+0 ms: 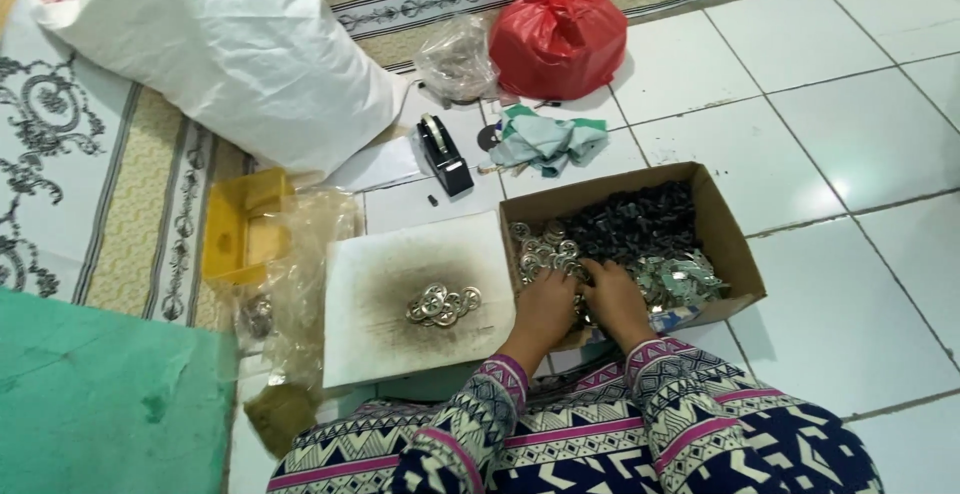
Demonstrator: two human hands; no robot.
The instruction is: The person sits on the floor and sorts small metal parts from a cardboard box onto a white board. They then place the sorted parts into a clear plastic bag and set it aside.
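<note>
Both hands were plunged, knuckles up, into the near end of an open cardboard box (728, 239) on the tiled floor (860, 154). The left hand (545, 306) and the right hand (612, 299) lay side by side, almost touching, with fingers curled down into a heap of small silvery metal rings (540, 249); whether either hand was closed on any pieces could not be told, since the fingertips were buried. The rings, judged by their look, were thin stamped metal: individually light, stiff, smooth and liable to slide or tangle, so better scooped in a cupped handful than pinched singly, though a full handful would carry some weight. Both forearms, in patterned sleeves (700, 424), ran forward from about 6 o'clock, wrists bent slightly downward over the box wall. Inside the box, dark small parts (635, 219) filled the 12 o'clock end and flat shiny pieces (680, 279) lay at 3 o'clock of the hands. At 9 o'clock of the hands a smudged white board (400, 264) carried a small pile of the same rings (443, 304). Farther out, at 11 o'clock, stood a black tape dispenser (442, 154), and beyond it a knotted red bag (557, 42); a large white sack (220, 44) lay at 10 o'clock.
</note>
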